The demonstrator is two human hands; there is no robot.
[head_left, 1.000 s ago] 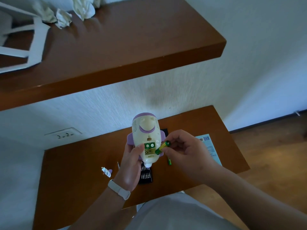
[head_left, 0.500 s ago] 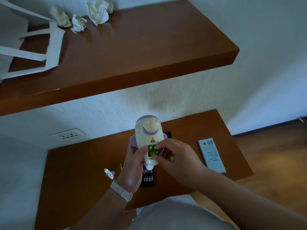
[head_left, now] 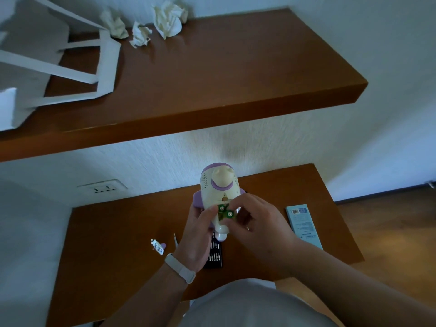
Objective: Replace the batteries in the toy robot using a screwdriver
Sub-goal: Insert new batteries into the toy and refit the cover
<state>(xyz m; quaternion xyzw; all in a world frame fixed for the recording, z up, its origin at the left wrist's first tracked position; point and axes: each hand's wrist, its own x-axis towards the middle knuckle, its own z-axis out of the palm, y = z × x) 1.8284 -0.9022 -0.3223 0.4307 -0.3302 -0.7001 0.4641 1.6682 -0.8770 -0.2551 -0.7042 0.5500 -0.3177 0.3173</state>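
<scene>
Head view, lower middle of the frame: gripping the toy robot point(head_left: 210, 197) from its left side with the left hand point(head_left: 200, 234), wrapping thumb and fingers round the smooth, egg-shaped cream plastic body and holding it in the air, purple domed cap uppermost in the frame. Pinching a small green battery point(head_left: 230, 214) with the right hand point(head_left: 259, 223), curling thumb and forefinger round its round, white-centred end at the open slot low on the robot's front. Seeing a second green round end just beside it, up and left. Wearing a pale, matte wristband point(head_left: 180, 267) on the left wrist. Hovering over a glossy brown wooden table point(head_left: 113, 244). Seeing on it, under the hands, a flat black rectangular case point(head_left: 215, 254) with rows of thin metal bits; left of that, a small white-and-purple plastic piece point(head_left: 158, 246); at right, a flat pale-blue box point(head_left: 304, 226) with print on it. Seeing in the upper half a thick wooden shelf point(head_left: 224, 79), bearing three crumpled paper balls point(head_left: 168, 20) and, at upper left, a white paper bag point(head_left: 35, 50) with flat strap handles. Noting a white wall socket point(head_left: 102, 187) at left.
</scene>
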